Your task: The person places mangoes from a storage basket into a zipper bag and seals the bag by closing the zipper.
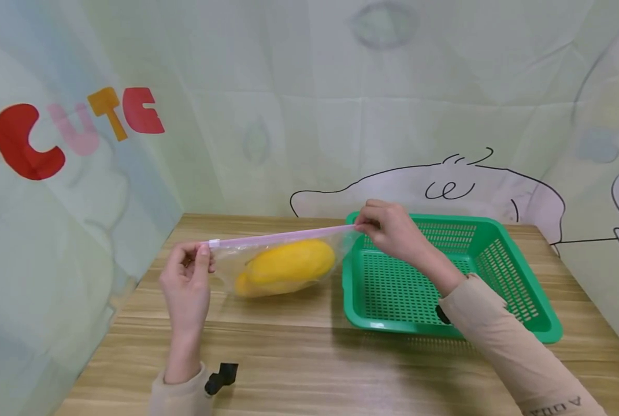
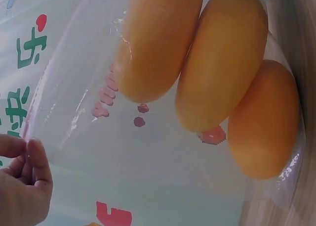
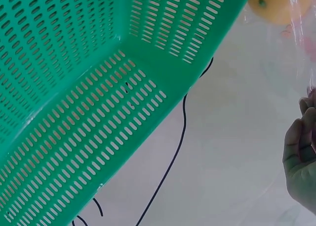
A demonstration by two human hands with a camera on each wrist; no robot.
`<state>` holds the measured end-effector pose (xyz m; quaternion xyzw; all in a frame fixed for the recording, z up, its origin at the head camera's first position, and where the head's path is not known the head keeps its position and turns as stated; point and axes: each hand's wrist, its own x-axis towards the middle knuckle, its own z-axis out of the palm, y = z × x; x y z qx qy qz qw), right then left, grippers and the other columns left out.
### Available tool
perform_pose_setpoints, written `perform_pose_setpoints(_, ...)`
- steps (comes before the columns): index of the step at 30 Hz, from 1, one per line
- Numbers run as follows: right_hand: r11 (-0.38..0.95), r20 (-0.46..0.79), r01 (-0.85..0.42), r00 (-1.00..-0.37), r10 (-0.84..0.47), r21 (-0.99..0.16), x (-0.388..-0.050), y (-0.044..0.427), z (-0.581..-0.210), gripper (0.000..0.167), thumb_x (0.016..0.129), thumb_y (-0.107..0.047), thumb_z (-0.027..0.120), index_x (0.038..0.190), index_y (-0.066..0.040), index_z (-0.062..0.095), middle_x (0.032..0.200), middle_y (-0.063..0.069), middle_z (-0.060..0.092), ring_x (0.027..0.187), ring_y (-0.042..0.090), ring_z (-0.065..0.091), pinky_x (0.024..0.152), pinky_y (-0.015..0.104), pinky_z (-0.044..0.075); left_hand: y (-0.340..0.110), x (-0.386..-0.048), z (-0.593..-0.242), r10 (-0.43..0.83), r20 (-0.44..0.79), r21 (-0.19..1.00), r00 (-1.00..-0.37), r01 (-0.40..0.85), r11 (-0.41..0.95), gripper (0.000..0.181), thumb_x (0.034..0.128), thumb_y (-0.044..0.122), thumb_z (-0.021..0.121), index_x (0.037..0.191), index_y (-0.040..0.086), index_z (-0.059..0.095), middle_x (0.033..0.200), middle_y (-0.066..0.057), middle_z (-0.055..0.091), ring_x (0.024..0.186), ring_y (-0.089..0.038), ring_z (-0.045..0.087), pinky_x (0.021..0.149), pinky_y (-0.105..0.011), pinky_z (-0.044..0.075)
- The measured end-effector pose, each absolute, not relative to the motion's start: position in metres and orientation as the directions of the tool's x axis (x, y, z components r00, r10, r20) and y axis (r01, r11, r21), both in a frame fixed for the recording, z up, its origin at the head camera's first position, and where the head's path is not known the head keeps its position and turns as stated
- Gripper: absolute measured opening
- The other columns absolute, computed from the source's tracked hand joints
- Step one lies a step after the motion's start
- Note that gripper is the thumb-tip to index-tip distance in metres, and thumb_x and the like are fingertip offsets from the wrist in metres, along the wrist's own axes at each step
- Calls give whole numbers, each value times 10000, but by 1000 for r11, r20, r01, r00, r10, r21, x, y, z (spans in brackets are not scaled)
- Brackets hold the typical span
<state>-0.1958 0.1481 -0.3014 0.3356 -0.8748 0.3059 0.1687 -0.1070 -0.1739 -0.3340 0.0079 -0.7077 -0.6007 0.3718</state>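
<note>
A clear slider zip bag (image 1: 225, 264) with a pink zip strip (image 1: 293, 235) is stretched between my hands above the table. Three smooth, oblong yellow-orange fruits (image 2: 222, 58), mango-like in shape, lie in its lower part. My left hand (image 1: 186, 283) pinches the strip's left end between thumb and fingers, right beside the whitish slider (image 1: 214, 243). At the other end, my right hand (image 1: 392, 231) pinches the bag's top corner over the left rim of a green basket (image 1: 358, 318). The strip runs nearly straight, rising slightly to the right; whether it is sealed cannot be told.
The perforated green basket stands on the wooden table (image 1: 288, 358) at the right, under my right forearm. Behind the table hangs a pale printed cloth (image 1: 267, 144) with cartoon drawings and coloured letters.
</note>
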Motion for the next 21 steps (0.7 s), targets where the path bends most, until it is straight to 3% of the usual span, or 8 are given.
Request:
perform_pose_setpoints(8, 575, 414, -608, -794, -446, -547, -187, 150, -301, 38, 857, -66, 699, 840, -70, 732, 743, 14, 595, 605, 136, 430, 517, 187, 349, -177, -107, -336, -501, 495, 865, -710, 459, 205, 83, 930, 24, 582, 859, 14, 625, 770, 21, 599, 665, -77, 574, 616, -120, 539)
perform_pose_setpoints(14, 574, 395, -552, -834, -385, -605, -183, 150, -299, 55, 862, -82, 698, 884, -98, 746, 834, 11, 668, 689, 144, 536, 603, 222, 458, -177, -107, -335, -509, 483, 864, -712, 483, 145, 129, 921, 14, 593, 843, 103, 647, 771, 1, 603, 692, -110, 567, 619, -131, 538)
perform_pose_setpoints(21, 597, 375, -528, -850, -371, -604, -185, 150, -298, 81, 883, -137, 684, 941, -128, 740, 890, -5, 682, 824, 136, 580, 750, 339, 512, -173, -106, -333, -510, 477, 867, -716, 479, 138, 121, 924, 24, 593, 854, 108, 645, 789, -1, 603, 700, -110, 568, 626, -128, 543)
